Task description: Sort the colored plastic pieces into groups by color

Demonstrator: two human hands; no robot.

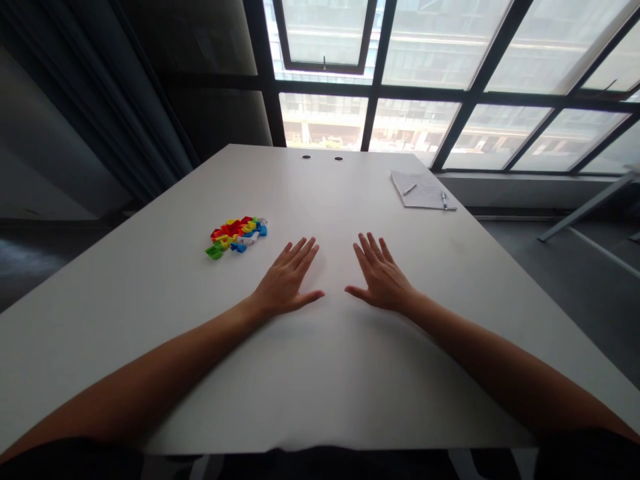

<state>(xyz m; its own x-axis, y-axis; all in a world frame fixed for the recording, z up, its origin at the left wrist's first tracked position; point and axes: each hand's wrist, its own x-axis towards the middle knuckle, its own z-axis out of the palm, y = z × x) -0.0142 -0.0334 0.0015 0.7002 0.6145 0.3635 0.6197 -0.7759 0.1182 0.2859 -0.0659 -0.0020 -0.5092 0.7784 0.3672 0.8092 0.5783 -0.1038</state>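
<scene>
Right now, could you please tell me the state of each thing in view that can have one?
Left hand: open, palm down, empty.
Right hand: open, palm down, empty.
Coloured pieces: in loose cluster.
Paper: lying flat.
Pens: lying on the paper.
Curtain: hanging in folds.
Window sash: open or shut unclear.

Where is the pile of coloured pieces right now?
In the head view, the pile of coloured pieces lies on the white table, left of centre, beyond and to the left of the left hand.
</scene>
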